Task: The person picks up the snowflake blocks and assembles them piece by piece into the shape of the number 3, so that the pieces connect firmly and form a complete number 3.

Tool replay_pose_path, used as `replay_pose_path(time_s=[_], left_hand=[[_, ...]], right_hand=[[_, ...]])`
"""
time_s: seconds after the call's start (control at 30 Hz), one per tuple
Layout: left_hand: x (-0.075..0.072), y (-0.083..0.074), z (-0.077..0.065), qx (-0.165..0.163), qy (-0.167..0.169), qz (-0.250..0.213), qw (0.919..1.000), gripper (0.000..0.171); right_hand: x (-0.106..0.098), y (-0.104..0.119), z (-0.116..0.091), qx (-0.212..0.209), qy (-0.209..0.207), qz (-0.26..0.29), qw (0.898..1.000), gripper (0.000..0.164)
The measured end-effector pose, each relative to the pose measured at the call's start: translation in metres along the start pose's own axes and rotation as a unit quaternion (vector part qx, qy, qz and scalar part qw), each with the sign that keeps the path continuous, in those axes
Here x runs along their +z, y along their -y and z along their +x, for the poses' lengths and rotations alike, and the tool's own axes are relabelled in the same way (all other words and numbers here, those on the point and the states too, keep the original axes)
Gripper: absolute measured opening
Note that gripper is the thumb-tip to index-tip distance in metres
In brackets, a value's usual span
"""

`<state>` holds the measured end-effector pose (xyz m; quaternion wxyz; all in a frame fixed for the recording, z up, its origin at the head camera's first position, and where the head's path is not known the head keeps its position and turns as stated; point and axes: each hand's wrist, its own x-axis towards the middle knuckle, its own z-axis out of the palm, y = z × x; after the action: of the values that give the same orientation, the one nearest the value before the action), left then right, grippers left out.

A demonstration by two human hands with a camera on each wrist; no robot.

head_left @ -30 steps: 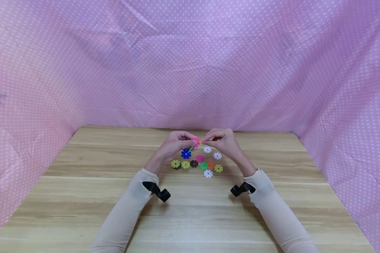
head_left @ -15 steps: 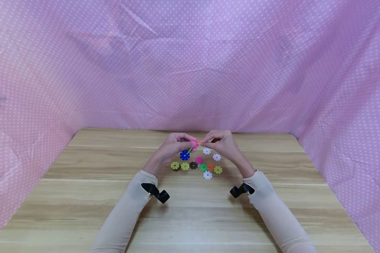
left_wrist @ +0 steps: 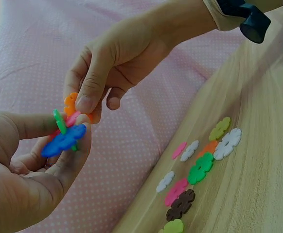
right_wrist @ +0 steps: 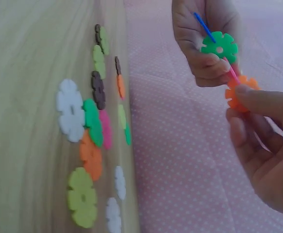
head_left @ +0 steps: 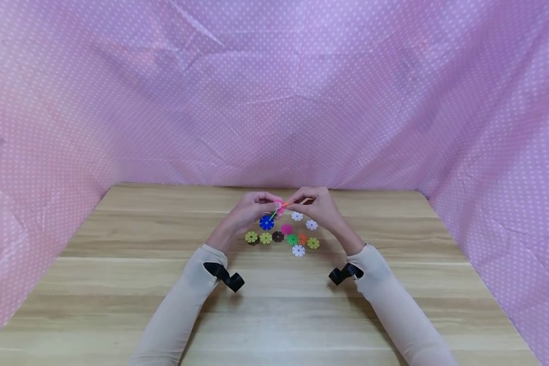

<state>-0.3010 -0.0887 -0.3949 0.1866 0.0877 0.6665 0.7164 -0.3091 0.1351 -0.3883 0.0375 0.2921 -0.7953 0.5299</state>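
- Right hand (head_left: 317, 203) has edged toward the left hand (head_left: 251, 211) since the earlier frame; fingertip gap narrower, both just above centre in the lower half of the head view
- Right hand pinching an orange disc (right_wrist: 236, 104), thumb on its face
- Left hand grasping a pink disc (right_wrist: 232, 71) with a green disc (right_wrist: 227, 43) and a blue disc (left_wrist: 63, 141) joined on; green sits between blue and pink
- Orange meets pink's edge between the hands; can't tell if slotted in or just touching
- Desk (head_left: 274, 315), below the hands in the head view, left to right: two yellow discs (head_left: 266, 238), a brown disc (head_left: 278, 237), loose pink disc (head_left: 286, 230), loose green disc (head_left: 292, 239), loose orange disc (head_left: 302, 239), another yellow at the right end
- Three white discs (head_left: 311, 224): two under the right hand, one nearer the bottom of the frame
- Spotted pink cloth (head_left: 274, 101) fills the upper half
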Motion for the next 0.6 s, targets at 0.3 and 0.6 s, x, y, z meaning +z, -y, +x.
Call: replay_pose_path(time_s=[0.3, 0.6], left_hand=[[-0.011, 0.000, 0.002, -0.006, -0.017, -0.035, 0.9992, 0.015], [-0.016, -0.004, 0.000, 0.012, -0.020, -0.021, 0.9995, 0.016]], right_hand=[[-0.011, -0.006, -0.004, 0.103, 0.099, -0.046, 0.989, 0.038], [-0.010, -0.018, -0.021, 0.066, 0.280, -0.079, 0.954, 0.020]])
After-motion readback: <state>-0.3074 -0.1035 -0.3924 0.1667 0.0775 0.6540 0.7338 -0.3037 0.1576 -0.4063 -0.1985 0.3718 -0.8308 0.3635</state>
